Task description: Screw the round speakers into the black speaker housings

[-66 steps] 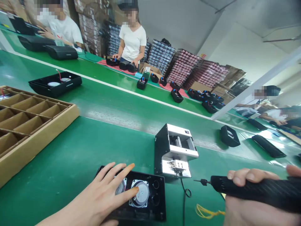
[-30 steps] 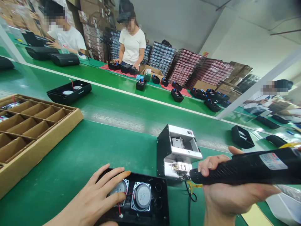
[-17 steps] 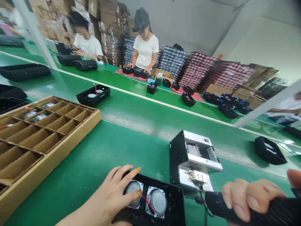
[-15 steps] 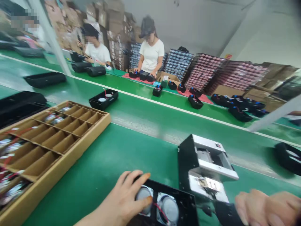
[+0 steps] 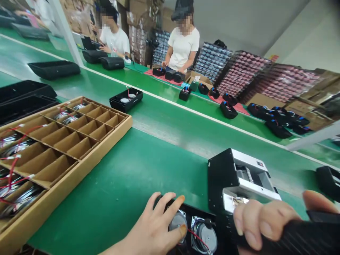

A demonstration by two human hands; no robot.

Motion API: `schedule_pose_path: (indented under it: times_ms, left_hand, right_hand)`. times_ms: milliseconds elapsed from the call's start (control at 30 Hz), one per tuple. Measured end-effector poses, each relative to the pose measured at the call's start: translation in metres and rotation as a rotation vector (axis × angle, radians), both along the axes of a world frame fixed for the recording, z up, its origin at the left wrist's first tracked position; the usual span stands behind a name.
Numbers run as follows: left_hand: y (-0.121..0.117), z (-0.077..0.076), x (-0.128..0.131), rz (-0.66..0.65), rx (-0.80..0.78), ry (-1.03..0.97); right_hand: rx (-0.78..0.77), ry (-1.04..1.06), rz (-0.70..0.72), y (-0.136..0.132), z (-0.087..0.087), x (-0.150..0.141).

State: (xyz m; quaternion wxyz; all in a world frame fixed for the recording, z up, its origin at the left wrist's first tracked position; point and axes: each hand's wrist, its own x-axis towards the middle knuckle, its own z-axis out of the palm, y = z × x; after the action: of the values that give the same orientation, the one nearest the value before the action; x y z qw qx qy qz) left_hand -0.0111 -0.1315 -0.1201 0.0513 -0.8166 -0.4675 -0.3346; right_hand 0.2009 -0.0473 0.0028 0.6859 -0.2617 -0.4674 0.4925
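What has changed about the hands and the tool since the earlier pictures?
The right hand, still gripping the black screwdriver, has moved it left: its front end now overlaps the right speaker. The view also turned left, so more of the cardboard tray shows. The left hand stays on the black housing.

Your left forearm (image 5: 122,248) and right hand (image 5: 265,221) are bare. Your left hand (image 5: 154,225) has orange thumb (image 5: 182,231) and forefinger (image 5: 179,202) tips, stained or covered.

A green bench (image 5: 119,184) carries a cardboard tray (image 5: 79,170), a machine (image 5: 225,180), a black housing (image 5: 188,244).
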Motion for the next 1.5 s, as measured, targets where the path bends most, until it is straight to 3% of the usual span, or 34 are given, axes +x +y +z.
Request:
schedule_pose_path:
  times_ms: [133,300,500,667,833,1000,1133,1233,1500]
  left_hand:
    - [-0.003,-0.008,-0.001,-0.031,-0.099,-0.004]
    - [-0.003,-0.011,-0.003,-0.035,-0.137,-0.022]
    - [-0.007,0.012,-0.003,-0.008,-0.244,0.031]
    - [-0.005,0.034,-0.02,-0.092,-0.331,0.059]
    - [0.007,0.032,-0.036,-0.085,-0.34,-0.06]
    - [0.016,0.025,-0.022,-0.084,-0.415,0.041]
    - [0.022,0.036,-0.01,-0.048,-0.523,0.099]
    - [0.026,0.045,-0.01,-0.098,-0.578,0.107]
    - [0.024,0.052,-0.013,-0.151,-0.657,0.063]
  right_hand:
    - [0.071,-0.061,-0.017,-0.003,0.006,-0.034]
    - [0.058,-0.046,0.0,0.001,-0.007,-0.044]
    - [-0.02,-0.022,-0.007,-0.001,-0.012,-0.057]
    - [-0.01,-0.007,-0.048,0.0,-0.013,-0.055]
    - [0.007,-0.008,-0.067,0.0,-0.018,-0.049]
    - [-0.006,0.009,-0.072,-0.001,-0.017,-0.049]
    - [-0.043,0.029,-0.115,0.0,-0.014,-0.053]
    - [-0.041,0.013,-0.086,0.002,-0.014,-0.052]
    - [-0.025,-0.042,-0.033,0.002,-0.013,-0.044]
